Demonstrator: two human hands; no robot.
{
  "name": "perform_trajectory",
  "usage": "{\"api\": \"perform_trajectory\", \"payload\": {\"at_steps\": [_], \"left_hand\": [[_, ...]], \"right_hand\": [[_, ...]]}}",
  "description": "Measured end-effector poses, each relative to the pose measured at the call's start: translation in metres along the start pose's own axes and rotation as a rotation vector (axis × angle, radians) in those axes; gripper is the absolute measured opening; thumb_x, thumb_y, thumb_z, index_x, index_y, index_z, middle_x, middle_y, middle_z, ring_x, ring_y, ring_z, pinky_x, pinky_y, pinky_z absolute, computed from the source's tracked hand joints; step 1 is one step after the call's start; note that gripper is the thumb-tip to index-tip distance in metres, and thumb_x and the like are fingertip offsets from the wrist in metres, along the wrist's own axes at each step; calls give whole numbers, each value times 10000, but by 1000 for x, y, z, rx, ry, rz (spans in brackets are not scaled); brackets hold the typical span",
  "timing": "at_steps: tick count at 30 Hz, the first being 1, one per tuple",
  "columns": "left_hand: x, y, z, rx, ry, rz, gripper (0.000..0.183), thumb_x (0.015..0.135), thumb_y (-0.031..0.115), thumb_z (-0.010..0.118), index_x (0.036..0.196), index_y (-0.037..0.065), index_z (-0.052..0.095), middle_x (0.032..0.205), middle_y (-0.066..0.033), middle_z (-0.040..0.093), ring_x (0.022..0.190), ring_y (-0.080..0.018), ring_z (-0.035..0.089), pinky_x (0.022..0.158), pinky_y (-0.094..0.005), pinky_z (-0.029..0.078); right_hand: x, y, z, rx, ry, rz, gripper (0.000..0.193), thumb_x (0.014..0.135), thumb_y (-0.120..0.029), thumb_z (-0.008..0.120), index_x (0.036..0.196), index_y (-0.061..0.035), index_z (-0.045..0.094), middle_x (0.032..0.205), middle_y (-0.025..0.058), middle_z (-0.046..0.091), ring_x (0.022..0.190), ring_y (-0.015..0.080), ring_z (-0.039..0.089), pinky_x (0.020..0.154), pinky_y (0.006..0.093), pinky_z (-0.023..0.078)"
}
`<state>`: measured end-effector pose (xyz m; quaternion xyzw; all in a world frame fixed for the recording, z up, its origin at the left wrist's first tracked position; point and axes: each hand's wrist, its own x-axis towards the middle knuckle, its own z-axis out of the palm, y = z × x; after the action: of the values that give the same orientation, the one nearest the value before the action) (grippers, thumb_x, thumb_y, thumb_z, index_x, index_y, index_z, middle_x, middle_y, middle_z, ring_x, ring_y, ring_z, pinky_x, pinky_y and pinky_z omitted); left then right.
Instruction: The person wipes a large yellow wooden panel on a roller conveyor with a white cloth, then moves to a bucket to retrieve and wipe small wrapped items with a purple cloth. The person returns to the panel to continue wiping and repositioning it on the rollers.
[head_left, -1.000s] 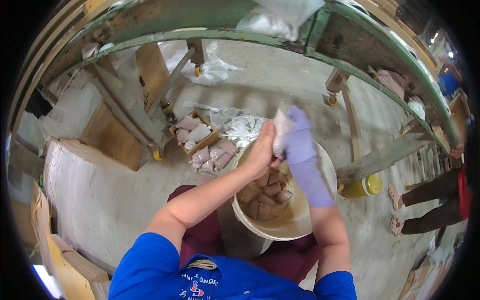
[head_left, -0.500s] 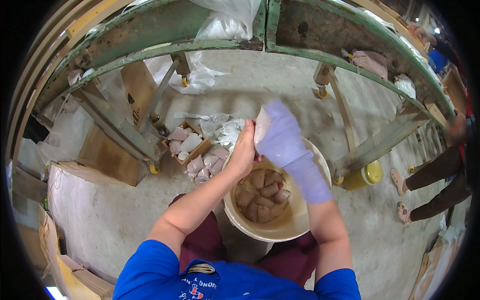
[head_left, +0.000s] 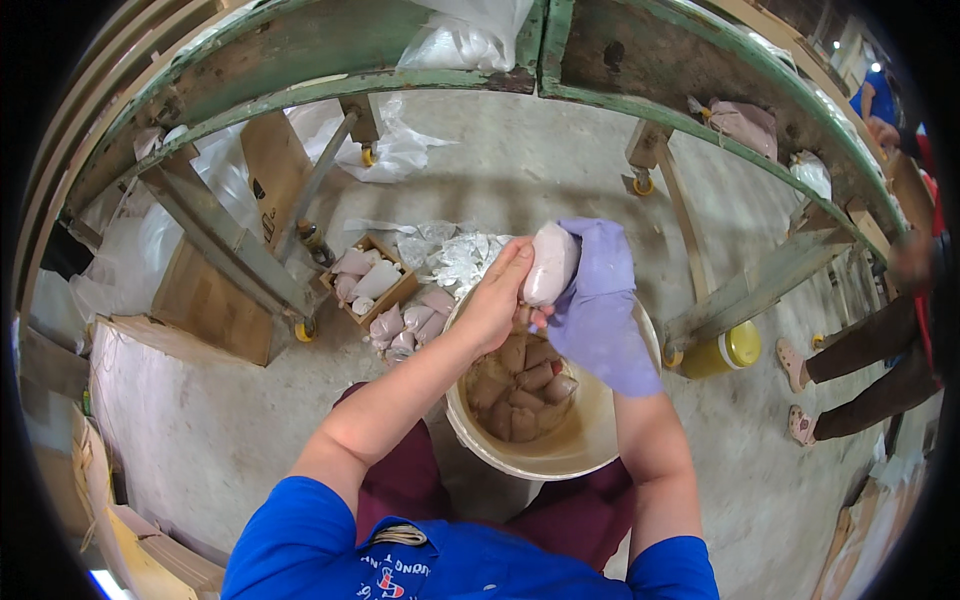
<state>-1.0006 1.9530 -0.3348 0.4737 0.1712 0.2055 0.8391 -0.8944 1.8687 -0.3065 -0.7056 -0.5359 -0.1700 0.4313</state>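
Over a cream bucket between my knees, my left hand grips a plump, pale pinkish packet, its thumb along the near side. A lavender cloth or loose glove covers my right hand down past the wrist and lies against the packet's right side. The fingers of that hand are hidden under it. Inside the bucket, several brownish-pink packets sit in murky liquid.
Left of the bucket, a small cardboard box holds more packets, and several loose packets lie beside it. Crumpled clear plastic is behind. A green wheeled bench spans the far side. A yellow container and another person's legs are at right.
The packet has come lower and turned, so more of it shows. The lavender covering has slid from over the packet to its right side. My left hand still grips it.
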Motion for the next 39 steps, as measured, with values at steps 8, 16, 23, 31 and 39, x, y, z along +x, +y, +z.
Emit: {"api": "perform_trajectory", "payload": {"at_steps": [8, 16, 23, 31, 39], "left_hand": [[9, 16, -12, -256, -39, -144, 387, 934, 442, 444, 1225, 191, 399, 1023, -8, 531, 862, -135, 554, 614, -278, 493], [1, 10, 2, -217, -23, -99, 355, 944, 481, 391, 1078, 171, 502, 826, 38, 544, 569, -53, 456, 377, -192, 229], [2, 4, 15, -48, 36, 154, 353, 965, 413, 388, 1188, 148, 458, 942, 0, 550, 680, -45, 492, 407, -196, 329], [-11, -2, 19, 4, 6, 145, 393, 980, 411, 332, 1217, 111, 429, 919, -37, 532, 629, -95, 489, 409, -229, 363], [1, 5, 13, -238, -55, 6, 393, 972, 444, 323, 1205, 146, 429, 946, -41, 546, 644, -115, 525, 424, -226, 382]], "right_hand": [[21, -29, -12, 138, -436, 454, 311, 733, -76, 607, 1037, -33, 554, 843, 117, 594, 790, 217, 616, 680, 323, 491], [-3, -13, 6, -256, -396, 251, 243, 787, -150, 592, 1007, -55, 548, 788, 81, 581, 757, 218, 586, 677, 321, 485], [-24, 38, 20, 240, -139, 344, 230, 791, -228, 608, 922, -43, 567, 770, 123, 563, 763, 289, 556, 690, 366, 466], [-9, -13, -4, 237, 9, 166, 209, 754, -208, 598, 859, -41, 530, 693, 140, 532, 658, 312, 554, 636, 397, 465], [14, -15, -18, 321, -7, 420, 173, 780, -197, 569, 802, -48, 484, 666, 175, 525, 590, 328, 546, 601, 410, 464]]}}
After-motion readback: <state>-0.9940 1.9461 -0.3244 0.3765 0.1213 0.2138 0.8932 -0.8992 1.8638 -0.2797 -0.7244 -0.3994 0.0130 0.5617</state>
